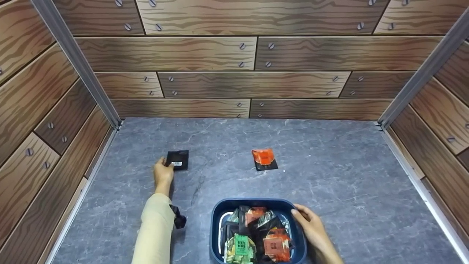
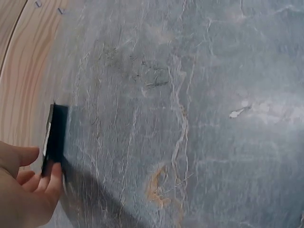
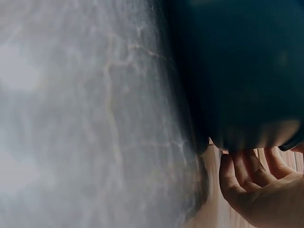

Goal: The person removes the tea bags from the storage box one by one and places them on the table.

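Note:
My left hand [image 1: 163, 173] pinches the lower left edge of a small black sachet [image 1: 182, 158] with a white label. The left wrist view shows this sachet [image 2: 58, 135] tilted up on edge, thumb on one side and fingers on the other. My right hand [image 1: 311, 227] grips the right rim of a dark blue plastic tub [image 1: 251, 201], thumb over the rim. Seen from the right wrist, the fingers [image 3: 254, 168] lie along its outer wall. Inside the tub lie several sachets, among them a green one [image 1: 240, 249] and an orange-and-black one [image 1: 276, 245].
Another orange-and-black sachet [image 1: 264, 159] lies flat on the grey marbled table [image 1: 340, 176], beyond the tub. Wood-patterned panels [image 1: 253, 84] with metal corner posts wall in the table at the back and both sides.

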A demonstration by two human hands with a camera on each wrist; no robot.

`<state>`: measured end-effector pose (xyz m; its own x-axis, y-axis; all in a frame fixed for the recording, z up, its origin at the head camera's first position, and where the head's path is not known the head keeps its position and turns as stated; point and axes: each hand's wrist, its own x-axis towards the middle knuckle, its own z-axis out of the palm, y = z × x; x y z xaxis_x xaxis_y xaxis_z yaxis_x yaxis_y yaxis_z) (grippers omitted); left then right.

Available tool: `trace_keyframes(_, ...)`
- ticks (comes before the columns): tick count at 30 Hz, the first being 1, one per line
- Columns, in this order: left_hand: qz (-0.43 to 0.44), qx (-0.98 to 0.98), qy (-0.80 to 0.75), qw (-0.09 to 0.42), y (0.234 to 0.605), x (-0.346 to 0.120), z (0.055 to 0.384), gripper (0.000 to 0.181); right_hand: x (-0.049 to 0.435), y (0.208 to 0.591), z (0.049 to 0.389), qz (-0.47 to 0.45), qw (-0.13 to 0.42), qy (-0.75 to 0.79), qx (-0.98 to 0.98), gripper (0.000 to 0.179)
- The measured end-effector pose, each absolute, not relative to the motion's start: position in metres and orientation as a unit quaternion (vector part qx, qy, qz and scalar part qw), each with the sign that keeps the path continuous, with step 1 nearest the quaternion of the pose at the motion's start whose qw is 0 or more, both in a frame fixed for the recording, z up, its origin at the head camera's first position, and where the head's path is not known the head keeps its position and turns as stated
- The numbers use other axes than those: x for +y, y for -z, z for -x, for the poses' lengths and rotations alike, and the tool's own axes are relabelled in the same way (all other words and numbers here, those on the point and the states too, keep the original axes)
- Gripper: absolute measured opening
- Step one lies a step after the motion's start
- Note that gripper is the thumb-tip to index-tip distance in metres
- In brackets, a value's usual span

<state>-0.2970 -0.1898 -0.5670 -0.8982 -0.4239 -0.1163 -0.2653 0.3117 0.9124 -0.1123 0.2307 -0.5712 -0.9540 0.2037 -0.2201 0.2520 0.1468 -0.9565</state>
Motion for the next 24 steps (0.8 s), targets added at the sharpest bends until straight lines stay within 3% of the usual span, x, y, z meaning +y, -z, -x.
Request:
trace_keyframes(11,-0.206,-0.841,0.493,0.084,0.553,-0.188,0.291,0.038,0.228,0.568,0.112,-0.162,0.021,0.647,0.745,0.039)
trace_keyframes(17,-0.111,-0.833,0.532,0.109,0.540,-0.177,0.284,0.028,0.229,0.568,0.112,-0.161,0.024,0.647,0.745,0.040)
trace_keyframes(24,0.037,-0.834,0.543,0.085,0.524,-0.155,0.264,0.021,0.229,0.570,0.111,-0.158,0.026,0.643,0.749,0.041)
